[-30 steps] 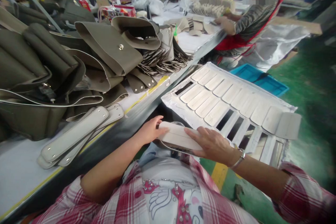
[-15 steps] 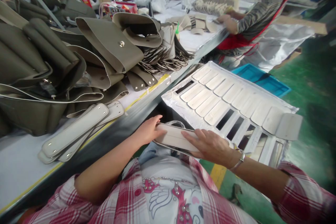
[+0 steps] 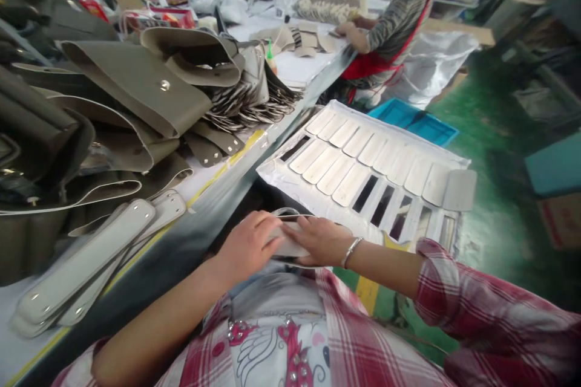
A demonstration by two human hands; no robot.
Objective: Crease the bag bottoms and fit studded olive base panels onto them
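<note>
Close to my waist, both hands are on a pale leather-like strip (image 3: 292,247) with a thin dark edge. My left hand (image 3: 252,243) grips its left end, the fingers bent over the top. Across the right part lies my right hand (image 3: 323,240), wrapped over the strip with its fingertips almost meeting the left ones. Much of the strip is covered by the hands, and its underside is hidden. To the left, a few grey straps (image 3: 91,257) with metal rivets rest stacked on the table edge.
A white slatted rack (image 3: 284,176) holding rows of pale rounded pieces (image 3: 349,184) stands to the right. Olive bag parts (image 3: 136,81) are heaped on the white table (image 3: 236,175). Beyond are a blue crate (image 3: 413,121) and a co-worker (image 3: 390,30) at the table.
My hands have moved closer together over the strip, the left one now reaching further across its top. The view has turned right, so the surroundings appear shifted left.
</note>
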